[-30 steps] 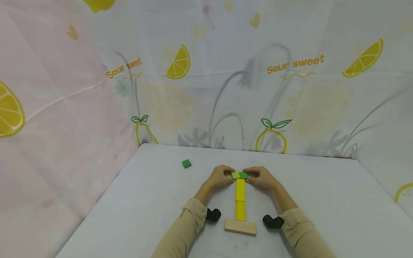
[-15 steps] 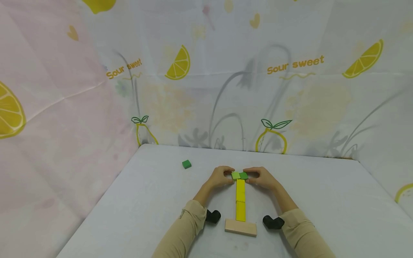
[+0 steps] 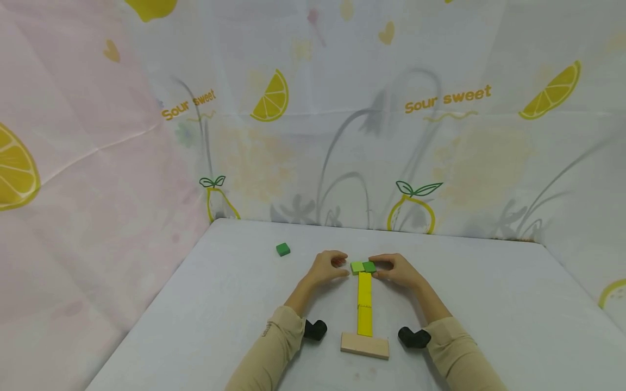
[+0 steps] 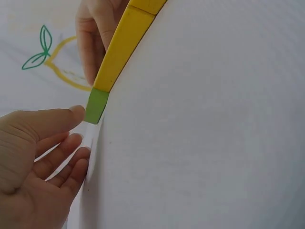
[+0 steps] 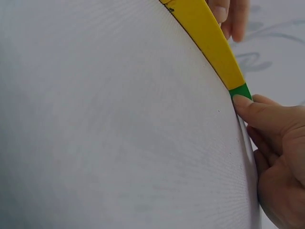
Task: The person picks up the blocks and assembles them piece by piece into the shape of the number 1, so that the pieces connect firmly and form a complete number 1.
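A light green block (image 3: 357, 267) and a darker green block (image 3: 369, 266) lie side by side at the far end of a line of two yellow blocks (image 3: 364, 290). A plain wooden block (image 3: 364, 346) lies across the near end. My left hand (image 3: 326, 267) is just left of the light green block, thumb and fingers spread with nothing between them; the left wrist view shows the thumb close to that block (image 4: 96, 106). My right hand (image 3: 401, 270) pinches the dark green block by its right side, its thumb covering part of it in the right wrist view.
A loose dark green block (image 3: 282, 249) lies at the back left of the white table (image 3: 464, 293). Patterned cloth (image 3: 313, 108) hangs behind and to the left. Black wrist cameras (image 3: 413, 337) stick out from both sleeves.
My left hand has let go of the light green block and moved a little left. The right hand keeps its hold, and the blocks stay in place.
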Demonstrator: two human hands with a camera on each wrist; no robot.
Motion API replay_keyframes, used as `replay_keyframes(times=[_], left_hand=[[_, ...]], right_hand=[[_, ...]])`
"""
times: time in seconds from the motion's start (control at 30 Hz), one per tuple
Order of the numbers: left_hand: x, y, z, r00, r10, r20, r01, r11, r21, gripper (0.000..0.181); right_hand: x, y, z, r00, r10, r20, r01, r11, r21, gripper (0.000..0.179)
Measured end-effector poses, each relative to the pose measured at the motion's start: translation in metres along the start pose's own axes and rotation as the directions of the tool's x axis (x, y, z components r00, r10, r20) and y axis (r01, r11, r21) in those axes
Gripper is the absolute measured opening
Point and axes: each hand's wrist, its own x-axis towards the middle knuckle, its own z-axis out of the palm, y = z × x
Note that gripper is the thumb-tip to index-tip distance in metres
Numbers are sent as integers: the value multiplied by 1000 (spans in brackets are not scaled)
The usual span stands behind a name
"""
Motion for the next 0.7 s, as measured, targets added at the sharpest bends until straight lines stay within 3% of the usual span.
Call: replay_keyframes(times=[0.3, 0.37, 0.53, 0.6, 0.7], left_hand=[[-10, -8, -16, 994, -13, -106, 10, 1000, -24, 35], [-12, -12, -21, 990, -12, -137, 8, 999, -33, 34], [-21, -18, -33, 967, -26, -254, 9, 998, -67, 31], [-24, -20, -37, 956, -37, -292, 15, 997, -78, 29], [-28, -21, -43, 951, -52, -305, 26, 996, -89, 28]], right_hand=[[-1, -2, 0, 1000, -3, 6, 3, 1000, -1, 43], [-4, -14, -2, 1000, -4, 8, 4, 1000, -2, 41], [-5, -20, -2, 1000, -8, 9, 8, 1000, -8, 40], [-2, -8, -1, 1000, -13, 6, 13, 1000, -11, 41], [-1, -2, 0, 1000, -10, 0, 10, 1000, -12, 41]])
